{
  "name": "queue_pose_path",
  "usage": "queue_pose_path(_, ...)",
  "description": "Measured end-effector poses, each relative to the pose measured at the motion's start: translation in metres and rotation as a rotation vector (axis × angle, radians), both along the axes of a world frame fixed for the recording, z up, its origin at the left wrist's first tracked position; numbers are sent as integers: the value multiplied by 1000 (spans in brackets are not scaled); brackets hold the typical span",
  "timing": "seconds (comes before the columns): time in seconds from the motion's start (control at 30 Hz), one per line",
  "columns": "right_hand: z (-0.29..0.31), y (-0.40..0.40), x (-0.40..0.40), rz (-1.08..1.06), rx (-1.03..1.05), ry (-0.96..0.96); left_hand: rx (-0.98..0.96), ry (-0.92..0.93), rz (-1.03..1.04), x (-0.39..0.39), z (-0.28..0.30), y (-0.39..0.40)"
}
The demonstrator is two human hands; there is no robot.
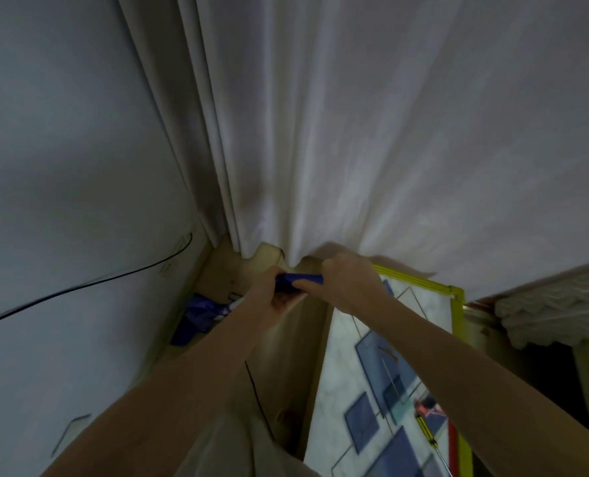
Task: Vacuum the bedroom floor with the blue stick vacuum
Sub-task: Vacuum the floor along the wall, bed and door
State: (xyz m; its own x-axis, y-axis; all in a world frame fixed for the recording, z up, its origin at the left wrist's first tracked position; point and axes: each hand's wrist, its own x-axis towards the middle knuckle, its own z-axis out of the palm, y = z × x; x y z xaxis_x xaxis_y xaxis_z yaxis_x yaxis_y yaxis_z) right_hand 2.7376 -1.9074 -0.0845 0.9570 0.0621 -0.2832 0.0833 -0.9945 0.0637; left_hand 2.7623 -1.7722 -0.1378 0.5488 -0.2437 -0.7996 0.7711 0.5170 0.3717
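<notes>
Both hands meet just below the hem of the curtain; the left hand and the right hand each curl their fingers around the blue vacuum handle; the vacuum's blue body sits on the floor lower left of the curtain's hem, near the wall; a black cord runs across that wall.

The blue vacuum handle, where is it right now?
In the head view, the blue vacuum handle sits just below centre, gripped between the left hand and right hand, below the curtain hem.
</notes>
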Motion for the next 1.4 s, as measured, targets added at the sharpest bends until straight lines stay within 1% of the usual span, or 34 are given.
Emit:
queue_pose_path(0.2,28,-32,-31,-111,-86,8,-87,49,-137,-23,22,-40)
queue_pose_path(0.27,31,-42,-48,-173,-121,4,-85,44,-209,-36,27,-51)
queue_pose_path(0.37,36,-40,-77,-283,-151,51,-60,23,-330,-55,28,-55)
queue_pose_path(0.47,34,-10,-107,-403,-135,56,-37,-1,-429,-70,23,-37)
queue_pose_path(0.6,34,56,-124,-569,-69,6,40,-36,-538,-69,15,8)
queue_pose_path(0.7,30,105,-121,-603,-12,-23,100,-40,-594,-58,7,50)
queue_pose_path(0.83,19,157,-110,-655,54,-59,140,-78,-584,-44,1,96)
queue_pose_path(1.0,-8,192,-116,-801,229,43,188,-89,-636,-48,-10,128)
queue_pose_path(1.1,-5,198,-115,-798,212,51,174,-92,-625,-47,-11,138)
queue_pose_path(1.27,23,182,-103,-648,34,-15,55,-64,-571,-41,1,131)
queue_pose_path(1.4,26,167,-95,-609,-36,-4,39,-78,-557,-34,3,116)
